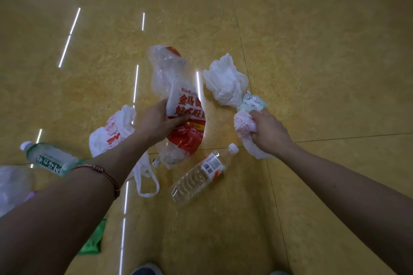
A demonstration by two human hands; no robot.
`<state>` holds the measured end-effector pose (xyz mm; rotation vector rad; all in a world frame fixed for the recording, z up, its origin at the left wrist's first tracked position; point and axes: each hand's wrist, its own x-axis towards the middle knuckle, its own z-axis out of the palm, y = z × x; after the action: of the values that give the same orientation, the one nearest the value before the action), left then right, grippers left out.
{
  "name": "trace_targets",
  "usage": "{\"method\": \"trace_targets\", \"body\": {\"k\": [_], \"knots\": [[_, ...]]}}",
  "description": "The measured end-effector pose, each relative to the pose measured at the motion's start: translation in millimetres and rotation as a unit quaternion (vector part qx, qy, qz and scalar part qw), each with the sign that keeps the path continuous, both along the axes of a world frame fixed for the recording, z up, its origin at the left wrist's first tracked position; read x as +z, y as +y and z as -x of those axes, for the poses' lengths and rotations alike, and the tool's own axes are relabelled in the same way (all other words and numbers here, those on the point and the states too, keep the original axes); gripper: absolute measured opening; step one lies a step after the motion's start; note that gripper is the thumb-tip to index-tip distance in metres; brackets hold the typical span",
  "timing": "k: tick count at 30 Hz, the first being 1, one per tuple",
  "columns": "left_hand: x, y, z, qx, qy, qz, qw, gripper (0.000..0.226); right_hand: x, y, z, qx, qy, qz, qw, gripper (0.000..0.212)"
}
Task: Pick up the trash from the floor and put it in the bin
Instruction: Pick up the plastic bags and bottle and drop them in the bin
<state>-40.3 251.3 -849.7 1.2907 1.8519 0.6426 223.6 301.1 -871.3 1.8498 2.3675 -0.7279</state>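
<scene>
Left grip holds 1 wrapper | right grip holds paper | floor: 2 bottles

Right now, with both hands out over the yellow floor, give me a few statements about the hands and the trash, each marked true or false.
1. The left hand grips the crumpled clear plastic wrapper with red and white print. True.
2. The right hand is empty. False: it grips a crumpled white paper wad.
3. The clear plastic bottle with a white cap and red-white label lies on its side on the yellow floor. True.
4. The green-labelled clear plastic bottle stands upright. False: it lies on its side.
</scene>
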Motion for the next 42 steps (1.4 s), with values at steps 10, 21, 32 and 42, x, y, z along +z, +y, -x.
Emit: {"method": "trace_targets", "body": {"k": [10,21,32,42], "knots": [[144,-4,-18,0.01,-0.033,-0.022,0.999,0.054,156,0,15,-0.098,0.234,-0.044,0.966,0.018],[414,21,-46,0.001,-0.084,-0.102,0.991,0.057,436,10,4,-0.207,0.357,-0.084,0.907,0.021],[648,17,-60,-0.091,-0.108,-0.151,0.978,0.052,679,-16,-18,-0.243,0.413,-0.144,0.866,0.018],[785,13,-96,-0.177,-0.148,-0.192,0.954,0.059,820,-61,-56,-0.284,0.479,-0.216,0.802,0.063]]}}
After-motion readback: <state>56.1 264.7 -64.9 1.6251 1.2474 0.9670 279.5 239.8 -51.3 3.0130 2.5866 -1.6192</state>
